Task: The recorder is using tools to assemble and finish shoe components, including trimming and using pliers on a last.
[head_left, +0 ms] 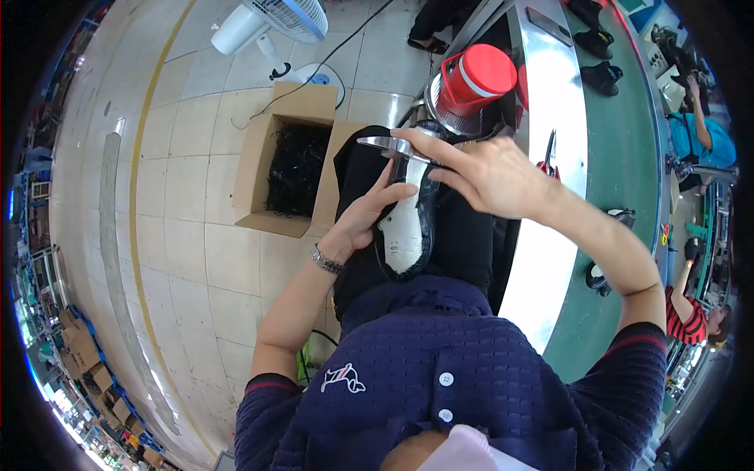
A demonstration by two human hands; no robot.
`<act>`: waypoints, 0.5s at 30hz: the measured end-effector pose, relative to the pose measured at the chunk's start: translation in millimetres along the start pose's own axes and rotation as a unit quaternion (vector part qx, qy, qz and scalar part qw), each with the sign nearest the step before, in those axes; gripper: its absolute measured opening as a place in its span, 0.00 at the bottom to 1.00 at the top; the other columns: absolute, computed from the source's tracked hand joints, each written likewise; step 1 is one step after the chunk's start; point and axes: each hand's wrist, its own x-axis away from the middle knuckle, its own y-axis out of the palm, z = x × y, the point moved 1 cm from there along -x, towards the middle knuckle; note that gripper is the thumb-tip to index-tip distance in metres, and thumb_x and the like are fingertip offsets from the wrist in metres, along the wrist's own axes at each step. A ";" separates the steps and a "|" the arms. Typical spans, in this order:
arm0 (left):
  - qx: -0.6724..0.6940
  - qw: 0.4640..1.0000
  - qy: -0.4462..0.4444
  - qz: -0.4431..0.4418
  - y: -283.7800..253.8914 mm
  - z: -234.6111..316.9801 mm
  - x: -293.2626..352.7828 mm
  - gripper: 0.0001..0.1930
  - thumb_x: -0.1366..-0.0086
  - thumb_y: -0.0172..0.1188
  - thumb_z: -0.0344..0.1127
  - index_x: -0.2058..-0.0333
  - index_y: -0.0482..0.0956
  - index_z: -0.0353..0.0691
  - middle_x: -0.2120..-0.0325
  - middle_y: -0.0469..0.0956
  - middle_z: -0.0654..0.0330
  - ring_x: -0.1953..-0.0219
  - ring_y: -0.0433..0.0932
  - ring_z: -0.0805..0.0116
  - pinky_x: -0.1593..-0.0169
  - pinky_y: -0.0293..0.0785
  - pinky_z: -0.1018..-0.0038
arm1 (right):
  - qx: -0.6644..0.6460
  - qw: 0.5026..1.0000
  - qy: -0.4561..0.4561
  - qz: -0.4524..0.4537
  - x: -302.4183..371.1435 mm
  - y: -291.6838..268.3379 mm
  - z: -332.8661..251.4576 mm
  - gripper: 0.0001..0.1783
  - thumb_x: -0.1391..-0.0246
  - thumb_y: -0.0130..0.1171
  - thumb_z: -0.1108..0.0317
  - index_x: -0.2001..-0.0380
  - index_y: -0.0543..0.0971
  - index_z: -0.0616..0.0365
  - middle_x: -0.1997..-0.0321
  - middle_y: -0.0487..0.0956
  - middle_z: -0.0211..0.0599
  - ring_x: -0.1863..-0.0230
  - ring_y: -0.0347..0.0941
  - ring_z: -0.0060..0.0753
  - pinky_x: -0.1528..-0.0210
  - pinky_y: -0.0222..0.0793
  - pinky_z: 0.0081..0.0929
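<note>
A shoe upper [404,224] rests upside down over my lap, its white bottom facing up and black material gathered around the edge. My left hand [372,210] grips it from the left side, thumb lying across the white bottom. Above its far end, my right hand [488,174] is closed on a shiny curved metal tool [383,143]. The tool's bright end points left, and its other end is hidden under my fingers. Whether the tool touches the shoe, I cannot tell.
An open cardboard box [253,177] with black scraps stands on the floor at left, near a fan [283,22]. Beyond my hands is a red jug [481,72]. On the right, scissors [547,157] lie on a metal bench [542,271] beside a green conveyor [609,149] carrying shoes.
</note>
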 end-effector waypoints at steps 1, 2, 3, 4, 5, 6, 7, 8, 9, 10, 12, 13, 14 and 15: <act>-0.006 1.000 -0.002 -0.005 -0.8 1.4 -1.5 0.45 0.41 0.64 0.37 0.30 0.45 0.52 0.46 0.69 0.64 0.49 0.71 0.74 0.46 0.69 0.73 | 0.000 1.000 0.001 0.001 2.8 5.3 -1.1 0.35 0.39 0.51 0.61 0.31 0.50 0.36 0.85 0.73 0.43 0.83 0.74 0.46 0.78 0.69 0.43; -0.004 1.000 -0.015 -0.004 0.6 3.1 0.1 0.46 0.42 0.65 0.35 0.31 0.46 0.52 0.49 0.70 0.63 0.50 0.71 0.75 0.48 0.70 0.73 | 0.019 0.997 0.042 -0.064 5.0 10.3 -2.0 0.35 0.39 0.52 0.62 0.32 0.52 0.37 0.85 0.74 0.43 0.83 0.74 0.46 0.78 0.69 0.42; -0.005 1.000 -0.016 -0.005 -0.5 2.3 -0.5 0.46 0.42 0.65 0.35 0.31 0.46 0.52 0.49 0.70 0.63 0.50 0.71 0.75 0.48 0.70 0.73 | 0.037 0.988 0.083 -0.128 7.0 16.2 -1.1 0.35 0.40 0.53 0.62 0.32 0.53 0.38 0.85 0.74 0.42 0.82 0.74 0.46 0.78 0.70 0.41; -0.017 1.000 -0.016 -0.008 -3.4 1.6 -2.6 0.46 0.43 0.66 0.34 0.31 0.46 0.52 0.50 0.70 0.64 0.51 0.71 0.75 0.48 0.70 0.73 | 0.050 0.987 0.081 -0.129 2.0 17.5 1.5 0.35 0.40 0.53 0.63 0.32 0.53 0.39 0.84 0.75 0.43 0.82 0.74 0.47 0.79 0.70 0.40; -0.029 0.999 -0.017 -0.011 -5.5 2.1 -4.3 0.47 0.44 0.66 0.33 0.31 0.46 0.52 0.50 0.70 0.64 0.51 0.71 0.75 0.48 0.70 0.73 | 0.050 0.987 0.082 -0.128 2.2 15.1 1.8 0.35 0.40 0.53 0.63 0.32 0.53 0.39 0.84 0.75 0.43 0.82 0.74 0.47 0.79 0.70 0.40; -0.029 0.999 -0.017 -0.011 -7.4 4.6 -6.2 0.47 0.44 0.66 0.33 0.31 0.46 0.52 0.50 0.70 0.64 0.51 0.71 0.75 0.48 0.70 0.73 | 0.073 0.989 0.055 -0.117 2.8 9.4 1.7 0.36 0.40 0.53 0.63 0.31 0.52 0.39 0.84 0.75 0.44 0.82 0.74 0.47 0.79 0.70 0.40; -0.031 0.999 -0.024 -0.023 -9.0 5.0 -5.6 0.48 0.45 0.67 0.31 0.31 0.45 0.52 0.50 0.70 0.64 0.51 0.71 0.75 0.48 0.70 0.72 | 0.093 0.989 0.027 -0.109 1.0 1.4 -6.4 0.36 0.40 0.52 0.63 0.31 0.50 0.39 0.84 0.75 0.45 0.81 0.74 0.48 0.79 0.70 0.41; -0.032 0.998 -0.030 -0.035 -10.2 3.6 -4.2 0.49 0.45 0.67 0.30 0.31 0.45 0.52 0.50 0.70 0.64 0.51 0.71 0.74 0.48 0.70 0.71 | 0.036 0.992 0.052 -0.106 1.5 -3.1 -17.0 0.36 0.39 0.52 0.63 0.31 0.51 0.39 0.84 0.75 0.45 0.81 0.75 0.49 0.78 0.70 0.42; -0.029 0.998 -0.032 -0.034 -11.8 0.0 -2.5 0.49 0.45 0.67 0.30 0.31 0.45 0.52 0.50 0.70 0.64 0.51 0.71 0.74 0.48 0.70 0.71 | 0.034 0.992 0.052 -0.109 7.5 6.5 -18.8 0.36 0.39 0.52 0.63 0.31 0.51 0.39 0.84 0.75 0.45 0.81 0.75 0.49 0.78 0.70 0.42; -0.029 0.999 -0.028 -0.032 -12.6 -1.9 -3.3 0.48 0.46 0.67 0.29 0.32 0.46 0.51 0.50 0.70 0.64 0.51 0.71 0.73 0.48 0.70 0.71 | -0.016 0.996 0.047 -0.071 11.9 15.9 -19.5 0.35 0.39 0.52 0.63 0.31 0.51 0.40 0.84 0.75 0.45 0.81 0.75 0.49 0.78 0.70 0.42; -0.029 0.999 -0.025 -0.031 -10.5 -4.6 -3.1 0.47 0.46 0.67 0.29 0.32 0.48 0.50 0.50 0.69 0.63 0.50 0.72 0.72 0.47 0.70 0.71 | 0.002 0.985 0.104 -0.140 18.3 26.0 -13.1 0.35 0.39 0.52 0.63 0.32 0.53 0.40 0.84 0.75 0.45 0.81 0.75 0.49 0.78 0.70 0.41; -0.027 0.999 -0.015 -0.032 -8.2 -6.3 0.7 0.46 0.46 0.68 0.31 0.33 0.49 0.50 0.49 0.69 0.62 0.49 0.71 0.71 0.47 0.69 0.70 | 0.001 0.984 0.108 -0.140 16.4 21.7 -18.2 0.35 0.39 0.52 0.63 0.32 0.53 0.40 0.84 0.75 0.45 0.81 0.75 0.49 0.78 0.70 0.41; -0.023 0.999 0.001 -0.029 -7.1 -6.8 1.0 0.46 0.47 0.68 0.32 0.33 0.50 0.50 0.49 0.69 0.61 0.48 0.71 0.69 0.46 0.68 0.70 | 0.032 0.982 0.094 -0.160 11.5 13.1 -21.1 0.35 0.39 0.52 0.63 0.32 0.52 0.39 0.84 0.75 0.45 0.82 0.75 0.48 0.78 0.70 0.41; -0.021 0.999 0.002 -0.028 -8.7 -7.0 -0.4 0.46 0.47 0.68 0.32 0.33 0.50 0.50 0.49 0.69 0.61 0.48 0.71 0.69 0.46 0.68 0.70 | 0.064 0.979 0.080 -0.179 8.1 6.4 -22.7 0.35 0.39 0.52 0.63 0.31 0.52 0.39 0.84 0.75 0.45 0.82 0.74 0.48 0.78 0.70 0.41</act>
